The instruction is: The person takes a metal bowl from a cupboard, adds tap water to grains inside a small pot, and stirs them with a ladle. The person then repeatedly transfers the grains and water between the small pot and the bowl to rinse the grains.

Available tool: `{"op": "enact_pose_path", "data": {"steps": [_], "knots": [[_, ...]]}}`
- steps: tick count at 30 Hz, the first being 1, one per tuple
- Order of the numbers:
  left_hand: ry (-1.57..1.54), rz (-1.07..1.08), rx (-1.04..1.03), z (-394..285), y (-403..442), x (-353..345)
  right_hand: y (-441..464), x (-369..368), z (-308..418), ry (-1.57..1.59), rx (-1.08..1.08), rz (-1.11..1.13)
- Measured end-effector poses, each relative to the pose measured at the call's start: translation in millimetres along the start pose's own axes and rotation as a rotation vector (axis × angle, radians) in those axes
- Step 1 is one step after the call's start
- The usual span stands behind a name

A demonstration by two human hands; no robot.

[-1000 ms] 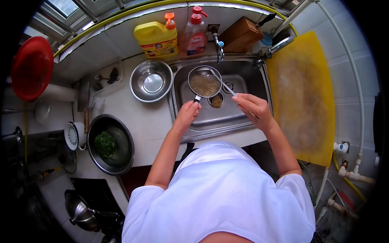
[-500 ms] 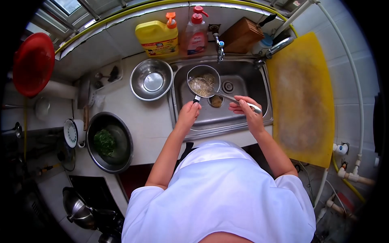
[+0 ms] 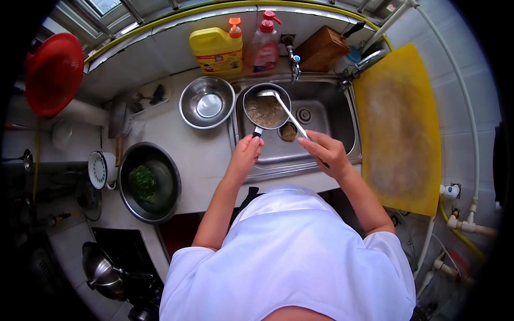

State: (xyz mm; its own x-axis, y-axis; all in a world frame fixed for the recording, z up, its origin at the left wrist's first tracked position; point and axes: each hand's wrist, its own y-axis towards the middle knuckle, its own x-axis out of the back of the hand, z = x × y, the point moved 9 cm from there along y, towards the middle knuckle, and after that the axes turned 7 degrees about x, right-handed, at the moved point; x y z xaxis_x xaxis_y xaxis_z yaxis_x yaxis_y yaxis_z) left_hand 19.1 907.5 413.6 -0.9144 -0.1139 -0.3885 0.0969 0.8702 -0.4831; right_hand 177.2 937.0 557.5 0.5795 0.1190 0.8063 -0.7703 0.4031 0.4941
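Over the left part of the steel sink [image 3: 334, 144], my left hand [image 3: 246, 157] is wrapped around the dark handle of a small saucepan [image 3: 289, 99]. Cloudy liquid with many pale brown bits [image 3: 265, 112] fills the pan's bottom. My right hand [image 3: 327, 153] grips the handle of a metal ladle [image 3: 289, 113] from the right. The ladle's head is inside the pan, against its far wall, and partly hidden in the liquid. A brownish lump [image 3: 289, 132] lies in the sink just right of the pan's handle.
Left of the sink stands a steel bowl [image 3: 227, 109]. A larger dark basin [image 3: 171, 184] with chopped greens [image 3: 142, 183] is nearer the left edge. Behind are a tap [image 3: 295, 67], a yellow jug [image 3: 214, 48], a soap bottle [image 3: 265, 45] and a knife block [image 3: 321, 51]. A yellow board [image 3: 401, 128] borders the right.
My right hand has turned the ladle, so its head has gone from the middle of the pan to the far wall. The view has shifted slightly; my left hand still holds the pan.
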Motion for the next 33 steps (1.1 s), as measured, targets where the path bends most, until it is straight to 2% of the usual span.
{"op": "enact_pose_path", "data": {"steps": [1,4,5,7,8,13,15,16,18,19,21,22,23,26,27,30,31,33], "knots": [[0.001,-0.002,-0.005,-1.4,-2.2,0.7,-1.4,-4.1,4.4,0.000,0.005,-0.002],[0.039,-0.046,-0.014,1.1,-8.2,7.9,-29.5,-20.8,-25.8,0.626,-0.574,-0.358],[0.042,-0.057,-0.013,5.1,-7.9,12.0,-29.9,-20.4,-22.9,0.624,-0.574,-0.359],[0.046,-0.068,-0.011,6.8,-11.4,16.8,-41.4,-35.7,-27.4,0.959,-0.873,-0.419],[0.054,-0.077,-0.002,7.3,-14.4,20.3,-43.3,-40.9,-24.5,1.005,-0.913,-0.416],[0.072,-0.088,0.027,3.5,-32.8,33.9,-33.4,-42.0,8.1,1.010,-0.866,-0.441],[0.061,-0.083,0.040,2.6,-38.7,39.0,-21.1,-32.0,21.9,0.874,-0.691,-0.422],[0.062,-0.083,0.037,0.1,-42.4,41.1,-18.9,-30.6,22.9,0.874,-0.688,-0.422],[0.067,-0.087,0.033,-6.5,-51.5,45.7,7.2,-8.5,53.9,0.397,-0.265,-0.265],[0.069,-0.088,0.031,-8.7,-55.4,48.9,10.6,-5.8,57.4,0.398,-0.263,-0.267],[0.036,-0.081,0.037,-10.9,-62.5,55.0,22.8,-14.1,79.3,0.211,-0.126,-0.055],[0.038,-0.080,0.037,-12.1,-65.1,58.4,25.4,-17.4,89.3,0.111,-0.011,-0.038],[0.029,-0.075,0.031,-13.7,-67.4,61.9,25.3,-19.5,92.2,0.110,-0.012,-0.040],[0.003,-0.072,0.022,-19.1,-75.8,75.1,15.3,-6.3,97.1,0.162,-0.016,-0.303],[-0.015,-0.072,0.018,-19.7,-79.0,79.6,14.1,-6.9,99.7,0.165,-0.016,-0.298],[-0.035,-0.105,0.005,-21.4,-89.8,96.7,-13.3,2.2,70.2,0.546,-0.455,-0.711],[-0.036,-0.108,0.003,-23.8,-94.4,100.3,-14.5,1.1,73.6,0.549,-0.453,-0.709],[-0.054,-0.118,-0.009,-32.2,-106.3,106.4,-35.9,-22.6,56.7,0.725,-0.770,-0.664]]}}
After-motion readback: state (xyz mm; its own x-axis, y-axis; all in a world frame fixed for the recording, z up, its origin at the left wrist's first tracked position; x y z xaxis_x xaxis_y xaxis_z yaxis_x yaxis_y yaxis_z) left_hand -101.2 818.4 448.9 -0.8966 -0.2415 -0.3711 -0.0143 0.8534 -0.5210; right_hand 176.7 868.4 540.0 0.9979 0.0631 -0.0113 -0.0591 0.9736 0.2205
